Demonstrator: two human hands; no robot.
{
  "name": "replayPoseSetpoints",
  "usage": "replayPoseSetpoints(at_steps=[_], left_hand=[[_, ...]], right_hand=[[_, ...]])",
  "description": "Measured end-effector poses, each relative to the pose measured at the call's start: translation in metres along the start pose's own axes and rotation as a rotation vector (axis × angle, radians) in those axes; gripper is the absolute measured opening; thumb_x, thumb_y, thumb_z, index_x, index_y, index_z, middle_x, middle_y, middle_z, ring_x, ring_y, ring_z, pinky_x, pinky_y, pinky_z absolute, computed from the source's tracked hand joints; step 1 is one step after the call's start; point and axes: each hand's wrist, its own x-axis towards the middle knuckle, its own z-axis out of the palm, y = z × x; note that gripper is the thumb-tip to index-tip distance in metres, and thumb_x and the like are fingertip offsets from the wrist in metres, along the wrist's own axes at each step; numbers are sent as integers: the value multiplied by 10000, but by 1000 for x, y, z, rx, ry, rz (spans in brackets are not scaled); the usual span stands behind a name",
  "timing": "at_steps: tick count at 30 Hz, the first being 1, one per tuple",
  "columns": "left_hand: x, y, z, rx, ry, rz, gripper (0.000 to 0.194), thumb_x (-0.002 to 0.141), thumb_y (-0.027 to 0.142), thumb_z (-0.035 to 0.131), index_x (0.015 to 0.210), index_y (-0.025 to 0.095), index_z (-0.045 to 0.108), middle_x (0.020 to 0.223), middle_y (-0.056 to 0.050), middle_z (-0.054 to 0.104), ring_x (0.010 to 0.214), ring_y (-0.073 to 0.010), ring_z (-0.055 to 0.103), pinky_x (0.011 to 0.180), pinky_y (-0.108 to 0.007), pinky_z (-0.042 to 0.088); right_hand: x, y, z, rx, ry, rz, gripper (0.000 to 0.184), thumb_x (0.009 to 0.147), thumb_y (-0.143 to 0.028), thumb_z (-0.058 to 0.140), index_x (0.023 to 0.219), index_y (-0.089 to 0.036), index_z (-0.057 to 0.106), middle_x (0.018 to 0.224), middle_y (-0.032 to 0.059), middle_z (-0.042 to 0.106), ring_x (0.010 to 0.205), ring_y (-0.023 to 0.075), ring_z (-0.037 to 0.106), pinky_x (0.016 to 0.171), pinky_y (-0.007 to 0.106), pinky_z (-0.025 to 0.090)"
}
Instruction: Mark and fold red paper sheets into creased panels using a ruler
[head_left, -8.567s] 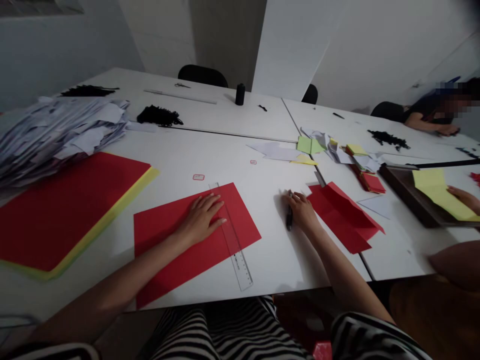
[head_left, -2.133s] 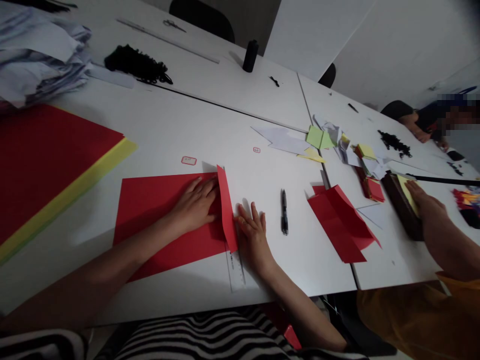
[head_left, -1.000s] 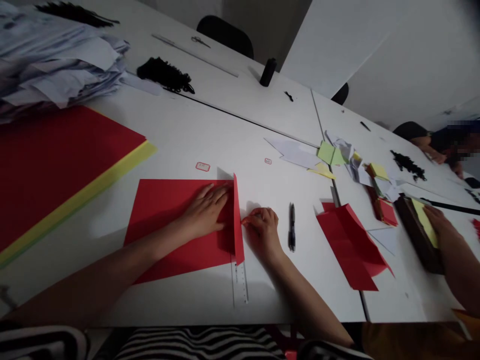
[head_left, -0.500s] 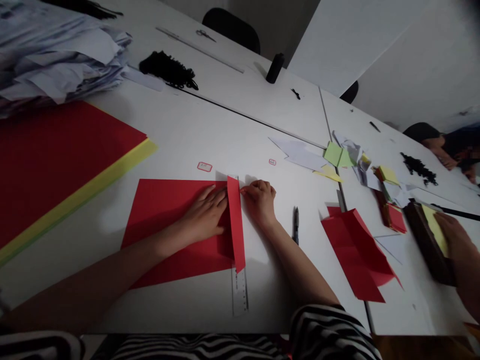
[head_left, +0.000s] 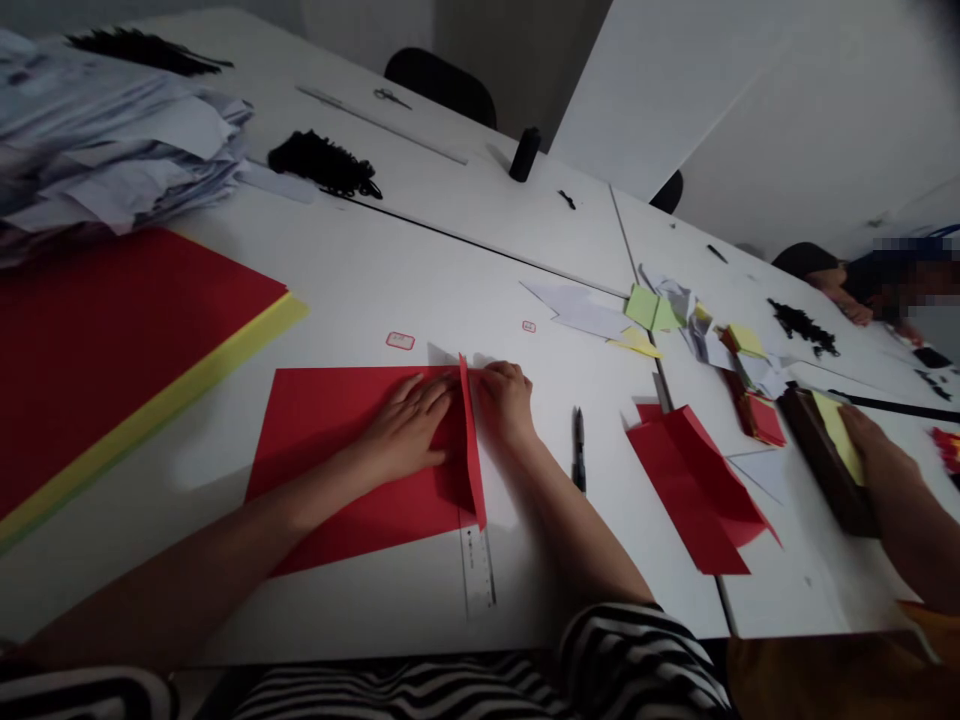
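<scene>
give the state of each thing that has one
red sheet: mostly flat, right end bent up
ruler: partly covered by the sheet
left hand: spread on the sheet
right hand: curled at raised end
pen: lying down
folded red paper: creased, partly open
white papers: loosely heaped
black cylinder: upright
scissors: open or shut unclear

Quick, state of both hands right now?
Left hand: open, palm down on the red sheet.
Right hand: fingers curled at the sheet's raised edge; whether they grip it cannot be told.
</scene>
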Motion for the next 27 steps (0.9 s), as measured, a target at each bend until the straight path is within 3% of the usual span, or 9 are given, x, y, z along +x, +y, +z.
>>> replayPoseSetpoints(at_steps=[5,9,15,20,27], left_hand=[[2,-1,0,-6,-18,-9,725,736,329,615,1377,126,342,1445,-193,405,1360,-324,357,1166,-495,158],[3,0,-4,-27,-47,-22,735,706,281,611,1373,139,336,1415,-182,430,1350,-321,367,1163,-493,169],[3,1,-10,-100,-36,-51,752,717,284,594,1395,183,285,1455,-163,365,1382,-327,310,1145,-499,217],[3,0,-8,-85,-15,-24,719,702,291,607,1353,198,315,1383,-152,431,1349,-327,353,1142,-501,221],[4,1,-9,-70,-27,-23,718,675,259,628,1323,103,361,1369,-207,429,1328,-347,365,1152,-486,205]], right_hand=[[-49,-5,-4,40,5,-74,278,935,-158,519,1154,-237,671,1239,55,627,1152,221,543,997,408,369],[-65,-5,-1,34,25,-108,317,951,-137,471,1213,-206,635,1294,78,597,1219,224,507,1043,434,361],[-64,-7,1,-39,19,-95,339,952,-98,447,1226,-206,616,1302,72,588,1229,210,484,1044,426,346],[-55,-10,3,-151,-9,-71,310,946,-98,453,1183,-205,621,1237,74,602,1129,229,508,941,407,369],[-26,-8,8,-304,-31,-76,289,960,-149,416,1159,-211,617,1144,104,585,1013,263,481,807,392,360]])
